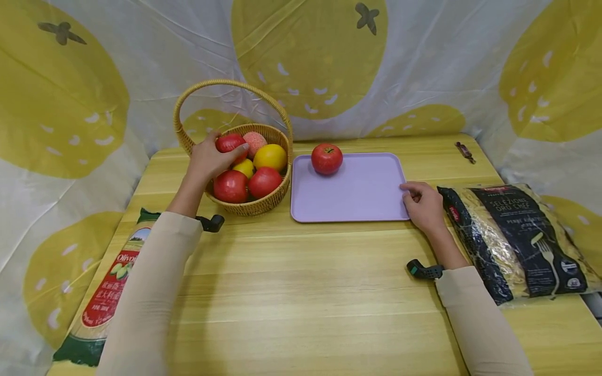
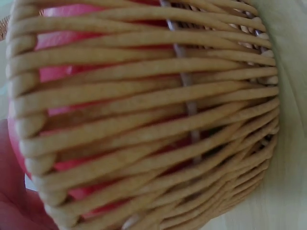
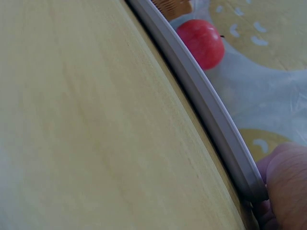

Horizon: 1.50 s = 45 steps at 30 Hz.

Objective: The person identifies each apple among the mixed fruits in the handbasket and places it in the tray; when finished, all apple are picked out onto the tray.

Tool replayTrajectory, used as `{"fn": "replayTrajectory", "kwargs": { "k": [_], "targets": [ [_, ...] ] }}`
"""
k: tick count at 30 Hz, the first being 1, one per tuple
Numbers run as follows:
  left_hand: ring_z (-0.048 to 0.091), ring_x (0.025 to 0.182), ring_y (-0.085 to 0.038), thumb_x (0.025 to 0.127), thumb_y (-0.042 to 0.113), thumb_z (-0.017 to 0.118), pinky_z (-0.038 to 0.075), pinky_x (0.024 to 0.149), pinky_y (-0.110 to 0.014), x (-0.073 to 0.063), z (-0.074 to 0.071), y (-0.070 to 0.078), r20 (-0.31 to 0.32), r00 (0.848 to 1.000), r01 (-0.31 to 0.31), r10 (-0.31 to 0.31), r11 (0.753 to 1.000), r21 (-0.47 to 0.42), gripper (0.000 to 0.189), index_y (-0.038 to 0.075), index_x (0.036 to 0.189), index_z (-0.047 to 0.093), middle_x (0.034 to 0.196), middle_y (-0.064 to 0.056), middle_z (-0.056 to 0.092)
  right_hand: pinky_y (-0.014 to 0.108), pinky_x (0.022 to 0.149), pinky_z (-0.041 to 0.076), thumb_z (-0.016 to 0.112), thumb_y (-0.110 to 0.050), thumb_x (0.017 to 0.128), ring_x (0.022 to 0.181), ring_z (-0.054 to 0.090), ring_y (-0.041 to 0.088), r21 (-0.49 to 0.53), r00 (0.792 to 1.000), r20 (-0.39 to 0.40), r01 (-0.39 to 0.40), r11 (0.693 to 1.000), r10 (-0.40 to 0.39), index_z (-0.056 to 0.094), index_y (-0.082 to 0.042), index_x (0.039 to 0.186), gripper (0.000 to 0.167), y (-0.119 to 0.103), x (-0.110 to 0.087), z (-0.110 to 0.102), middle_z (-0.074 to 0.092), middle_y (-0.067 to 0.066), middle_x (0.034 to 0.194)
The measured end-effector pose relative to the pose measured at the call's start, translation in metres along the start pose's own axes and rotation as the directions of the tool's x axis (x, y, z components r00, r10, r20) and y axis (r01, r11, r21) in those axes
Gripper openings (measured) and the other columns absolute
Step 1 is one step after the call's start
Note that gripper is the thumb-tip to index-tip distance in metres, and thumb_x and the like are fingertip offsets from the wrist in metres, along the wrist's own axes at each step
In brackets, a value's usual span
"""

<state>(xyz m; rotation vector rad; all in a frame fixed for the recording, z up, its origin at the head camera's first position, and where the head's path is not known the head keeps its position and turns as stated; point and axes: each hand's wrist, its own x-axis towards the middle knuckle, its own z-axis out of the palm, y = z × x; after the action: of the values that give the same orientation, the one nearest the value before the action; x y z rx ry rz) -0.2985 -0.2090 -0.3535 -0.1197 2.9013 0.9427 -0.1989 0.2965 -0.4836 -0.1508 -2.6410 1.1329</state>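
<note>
My left hand [image 1: 209, 158] curls round a red apple [image 1: 230, 142] at the left side of the wicker basket [image 1: 254, 210]. More red apples, yellow fruits and a pinkish round fruit [image 1: 255, 142] lie in the basket. Seen from the left wrist, the woven wall [image 2: 144, 100] hides most of the fruit and the fingers. At the right edge of the lilac tray [image 1: 357, 196], my right hand [image 1: 425, 208] pinches the rim between thumb and fingers. Another red apple [image 1: 326, 159] sits on the tray near its back left corner; the right wrist view shows it beyond the tray rim [image 3: 211, 110].
A bag of penne pasta [image 1: 522, 240] lies to the right of my right hand. Under my left forearm is a spaghetti packet [image 1: 113, 282]. A small wrapped candy [image 1: 464, 152] rests at the back right. The basket's tall handle [image 1: 230, 82] arches above the fruit.
</note>
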Motion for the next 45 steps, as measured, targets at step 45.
{"fn": "replayTrajectory", "kwargs": {
  "k": [45],
  "targets": [
    [0.058,0.126,-0.034,0.082,0.063,0.075,0.051,0.107,-0.056,-0.011,0.023,0.017,-0.189,0.965,-0.202,0.183,0.975,-0.088,0.084,0.020,0.150,0.049,0.145,-0.011,0.058,0.026,0.074,0.040,0.058,-0.010,0.100,0.090,0.052,0.024,0.007,1.000,0.007,-0.007,1.000,0.006,0.074,-0.004,0.124,0.029,-0.002,-0.001,-0.001,0.066,0.018,0.110]
  ]
}}
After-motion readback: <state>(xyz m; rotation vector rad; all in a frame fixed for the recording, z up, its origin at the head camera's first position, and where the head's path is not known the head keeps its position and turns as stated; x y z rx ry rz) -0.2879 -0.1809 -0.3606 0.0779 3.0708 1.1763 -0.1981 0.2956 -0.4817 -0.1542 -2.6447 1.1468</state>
